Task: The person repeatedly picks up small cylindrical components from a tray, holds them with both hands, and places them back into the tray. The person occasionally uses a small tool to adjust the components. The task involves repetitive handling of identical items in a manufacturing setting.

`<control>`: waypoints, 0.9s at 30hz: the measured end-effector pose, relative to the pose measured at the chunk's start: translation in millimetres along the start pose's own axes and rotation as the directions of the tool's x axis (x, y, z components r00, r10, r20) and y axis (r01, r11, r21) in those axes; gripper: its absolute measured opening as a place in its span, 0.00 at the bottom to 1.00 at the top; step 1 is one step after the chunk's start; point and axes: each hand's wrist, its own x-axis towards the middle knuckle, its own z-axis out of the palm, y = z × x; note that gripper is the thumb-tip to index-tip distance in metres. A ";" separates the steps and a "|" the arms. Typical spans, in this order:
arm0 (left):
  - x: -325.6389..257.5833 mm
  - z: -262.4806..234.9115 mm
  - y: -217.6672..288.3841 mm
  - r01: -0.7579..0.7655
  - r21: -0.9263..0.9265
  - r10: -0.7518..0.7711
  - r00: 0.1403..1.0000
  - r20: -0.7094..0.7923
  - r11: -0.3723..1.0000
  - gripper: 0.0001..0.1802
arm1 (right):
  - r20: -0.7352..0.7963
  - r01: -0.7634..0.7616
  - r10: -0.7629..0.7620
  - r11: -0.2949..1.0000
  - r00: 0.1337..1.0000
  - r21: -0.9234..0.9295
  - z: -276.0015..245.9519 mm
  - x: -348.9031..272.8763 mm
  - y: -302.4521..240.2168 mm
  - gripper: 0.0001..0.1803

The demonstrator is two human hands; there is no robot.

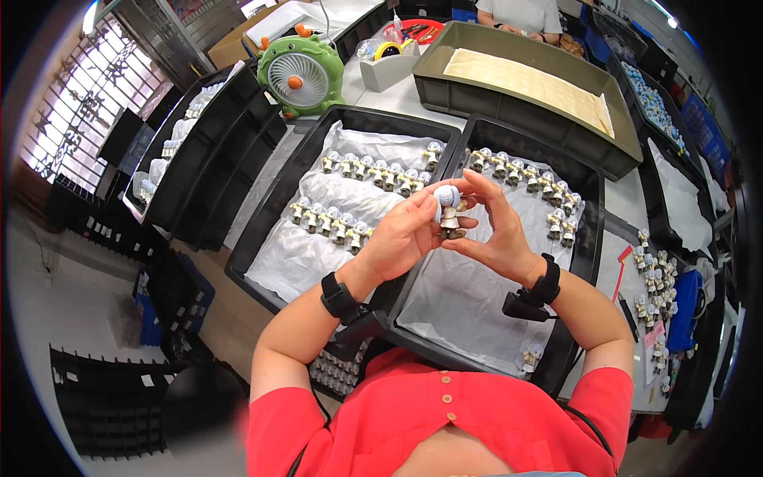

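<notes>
Between both hands, above the right-hand black tray [589, 238], I hold a small figurine [450, 213] upright. It has pale blue-grey hair, a white and gold outfit and a dark base. The fingers of my left hand [403, 234] grip its left side. My right hand [501, 238] curves round its right side, with thumb near the base and fingertips by the head. Rows of similar figurines [524, 173] stand at the far end of this tray, on white sheeting. One figurine [531, 358] is alone at the near right corner. The left black tray [266, 213] holds two rows more.
A green fan [302, 78] stands behind the left tray. Beyond lie a white box with tape [389, 70] and a large olive bin [517, 103]. More figurines [658, 282], a red tool [621, 272] and a blue box [684, 310] are at right. Another person [520, 16] sits across.
</notes>
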 end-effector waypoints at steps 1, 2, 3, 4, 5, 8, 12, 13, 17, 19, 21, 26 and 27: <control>-0.2 -0.4 -0.2 -0.007 0.004 0.007 1.000 0.011 1.000 0.30 | -0.005 0.012 -0.012 1.000 1.000 -0.008 -0.4 0.8 -1.0 0.49; -0.5 -1.9 -1.4 -0.027 0.019 0.027 1.000 0.000 0.999 0.30 | -0.011 0.023 -0.023 1.000 1.000 -0.017 -0.3 2.1 -1.9 0.48; -1.1 -3.8 -3.2 -0.046 0.035 0.047 0.999 -0.011 0.998 0.29 | -0.017 0.034 -0.035 0.999 0.999 -0.025 -0.6 3.0 -2.7 0.47; -1.6 -4.8 -4.0 -0.066 0.051 0.067 0.998 -0.021 0.997 0.29 | -0.016 0.062 -0.063 0.997 0.998 -0.050 -1.0 3.3 -2.6 0.47; -1.9 -5.3 -4.3 -0.071 0.050 0.072 0.997 -0.022 0.996 0.29 | -0.013 0.089 -0.091 0.993 0.996 -0.074 -0.7 2.9 -1.6 0.46; -2.5 -5.1 -4.3 -0.091 0.073 0.093 0.995 -0.029 0.993 0.28 | -0.019 0.153 -0.157 0.979 0.987 -0.137 -0.7 2.8 -2.1 0.44; -4.5 -3.2 -4.4 -0.154 0.266 0.169 0.985 -0.035 0.952 0.27 | -0.080 0.120 -0.135 0.978 0.988 -0.172 2.0 1.6 -2.8 0.42; -5.6 -3.0 -3.8 -0.174 0.337 0.195 0.980 -0.032 0.925 0.26 | -0.082 0.138 -0.156 0.971 0.984 -0.193 1.6 2.3 -3.9 0.42; -9.1 1.1 0.0 -0.232 0.570 0.259 0.965 0.036 0.788 0.25 | -0.088 0.153 -0.174 0.966 0.981 -0.208 -1.4 5.6 -7.2 0.41; -10.3 2.1 -1.0 -0.246 0.616 0.277 0.960 0.046 0.748 0.25 | -0.094 0.158 -0.181 0.965 0.979 -0.210 -2.2 6.3 -8.1 0.38; -10.0 5.0 1.0 -0.227 0.594 0.252 0.967 0.041 0.772 0.25 | -0.100 0.183 -0.213 0.951 0.972 -0.249 -4.3 5.7 -8.7 0.35; -8.1 1.5 0.1 -0.172 0.331 0.188 0.982 -0.017 0.928 0.28 | -0.084 0.229 -0.247 0.956 0.965 -0.186 -6.7 3.2 -9.0 0.30; -7.8 1.9 0.7 -0.157 0.224 0.164 0.986 -0.012 0.962 0.29 | -0.086 0.230 -0.246 0.959 0.965 -0.167 -7.3 3.0 -9.9 0.30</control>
